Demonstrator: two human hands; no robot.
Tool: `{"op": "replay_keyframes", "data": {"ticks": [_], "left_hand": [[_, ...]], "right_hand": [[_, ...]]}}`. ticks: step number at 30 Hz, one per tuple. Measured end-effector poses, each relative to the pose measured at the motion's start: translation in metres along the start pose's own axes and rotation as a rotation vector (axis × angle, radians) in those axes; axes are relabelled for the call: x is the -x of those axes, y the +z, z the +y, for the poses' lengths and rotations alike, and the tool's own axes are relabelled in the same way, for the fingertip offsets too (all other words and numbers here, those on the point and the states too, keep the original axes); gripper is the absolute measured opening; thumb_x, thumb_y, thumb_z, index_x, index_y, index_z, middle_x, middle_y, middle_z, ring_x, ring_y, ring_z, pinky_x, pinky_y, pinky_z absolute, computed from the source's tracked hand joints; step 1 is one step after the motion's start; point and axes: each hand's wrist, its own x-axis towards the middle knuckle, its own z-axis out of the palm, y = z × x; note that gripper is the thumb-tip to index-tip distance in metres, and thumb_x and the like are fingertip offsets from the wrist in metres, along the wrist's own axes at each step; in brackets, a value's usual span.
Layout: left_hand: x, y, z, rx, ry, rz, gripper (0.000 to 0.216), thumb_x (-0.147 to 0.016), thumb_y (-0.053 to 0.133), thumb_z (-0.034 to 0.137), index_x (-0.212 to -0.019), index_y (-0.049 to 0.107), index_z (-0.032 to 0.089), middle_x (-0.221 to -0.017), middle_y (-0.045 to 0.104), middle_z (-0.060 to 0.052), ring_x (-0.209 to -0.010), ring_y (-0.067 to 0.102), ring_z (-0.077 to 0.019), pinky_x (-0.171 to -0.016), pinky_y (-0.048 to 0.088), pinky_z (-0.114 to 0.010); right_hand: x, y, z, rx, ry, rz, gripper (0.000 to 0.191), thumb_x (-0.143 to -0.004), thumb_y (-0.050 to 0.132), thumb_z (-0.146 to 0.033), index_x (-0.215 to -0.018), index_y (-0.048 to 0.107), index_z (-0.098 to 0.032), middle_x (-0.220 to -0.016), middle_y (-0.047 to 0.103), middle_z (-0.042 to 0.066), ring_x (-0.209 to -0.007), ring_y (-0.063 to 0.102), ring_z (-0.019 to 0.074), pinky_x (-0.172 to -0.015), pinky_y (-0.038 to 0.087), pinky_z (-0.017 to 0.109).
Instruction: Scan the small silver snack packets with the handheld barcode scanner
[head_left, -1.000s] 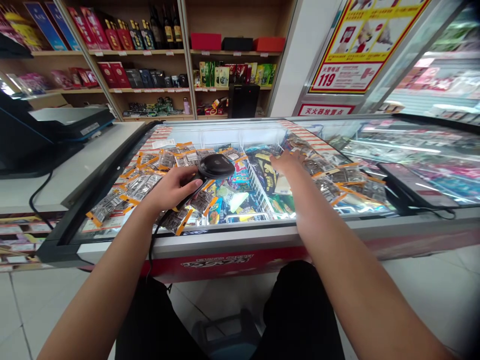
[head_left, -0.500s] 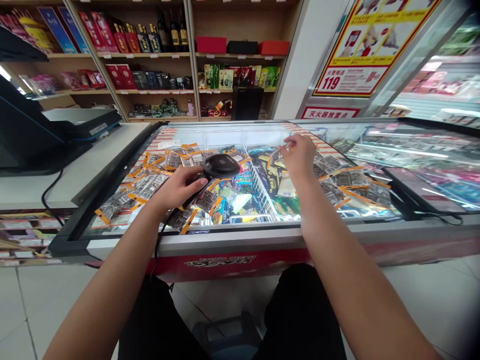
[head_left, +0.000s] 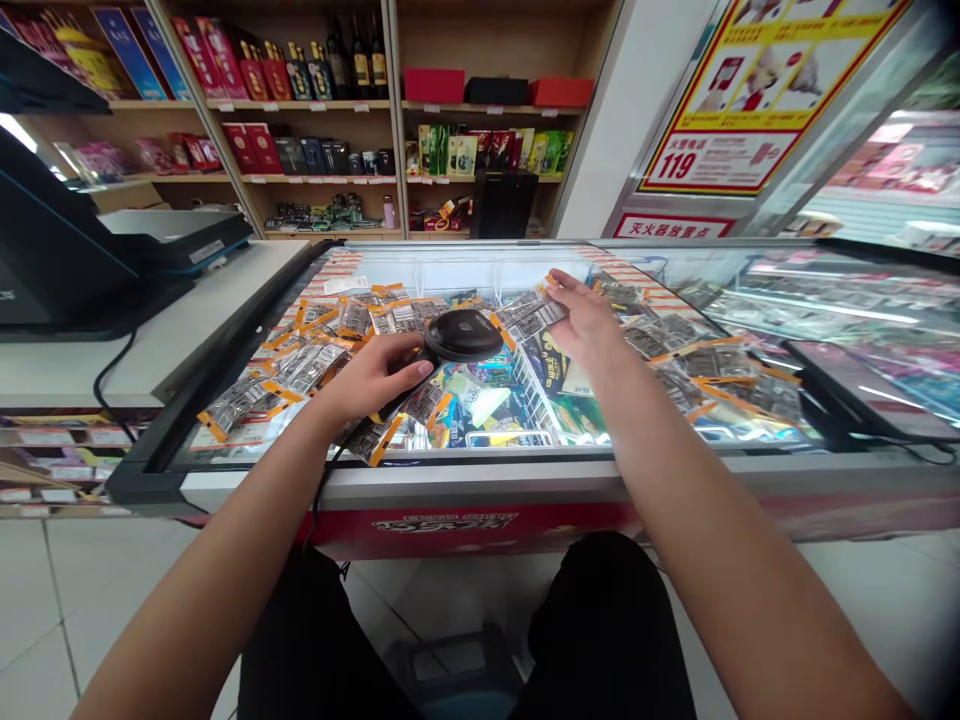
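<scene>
1. Both bare forearms reach forward from the lower corners of the view, over the near edge of a chest freezer (head_left: 465, 487) with a glass top.
2. The left arm slants inward, and the left hand (head_left: 379, 378) lies low over the glass, palm down, with the thumb pointing toward the right.
3. The left hand is closed around the handle of a black scanner (head_left: 463, 335), whose rounded head juts out past the fingers; a black cable (head_left: 321, 495) hangs over the freezer's front edge.
4. The right arm is stretched farther out, the wrist bent so that the fingers turn inward toward the scanner.
5. The right hand (head_left: 589, 325) is nearly closed, pinching one end of a clear packet (head_left: 531, 314) with orange edges between thumb and fingers.
6. That packet is above the glass, its other end just beside the scanner's head; whether they touch, I cannot tell.
7. Similar packets lie in a left pile (head_left: 307, 362) around the left hand and a right pile (head_left: 705, 362) beyond the right forearm.
</scene>
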Motion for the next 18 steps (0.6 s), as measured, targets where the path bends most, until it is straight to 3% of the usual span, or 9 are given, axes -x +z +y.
{"op": "replay_keyframes", "data": {"ticks": [8, 18], "left_hand": [[-0.0005, 0.0013, -0.0049, -0.054, -0.022, -0.041, 0.059, -0.102, 0.064, 0.077, -0.092, 0.067, 0.019, -0.075, 0.066, -0.002, -0.068, 0.059, -0.0173, -0.062, 0.044, -0.028], [-0.0027, 0.0021, -0.0023, -0.052, 0.031, -0.042, 0.061, -0.101, 0.065, 0.078, -0.093, 0.071, 0.018, -0.076, 0.067, -0.002, -0.069, 0.058, -0.0173, -0.062, 0.045, -0.028]], "right_hand": [[0.0062, 0.0101, 0.0003, -0.112, 0.058, 0.014, 0.03, -0.083, 0.086, -0.002, -0.098, 0.076, -0.026, -0.089, 0.078, -0.004, -0.091, 0.079, 0.0144, -0.094, 0.068, 0.029], [0.0047, 0.0107, 0.0021, 0.024, 0.036, 0.035, 0.027, -0.084, 0.081, -0.008, -0.102, 0.074, -0.027, -0.093, 0.079, -0.001, -0.101, 0.081, 0.018, -0.102, 0.068, 0.034]]}}
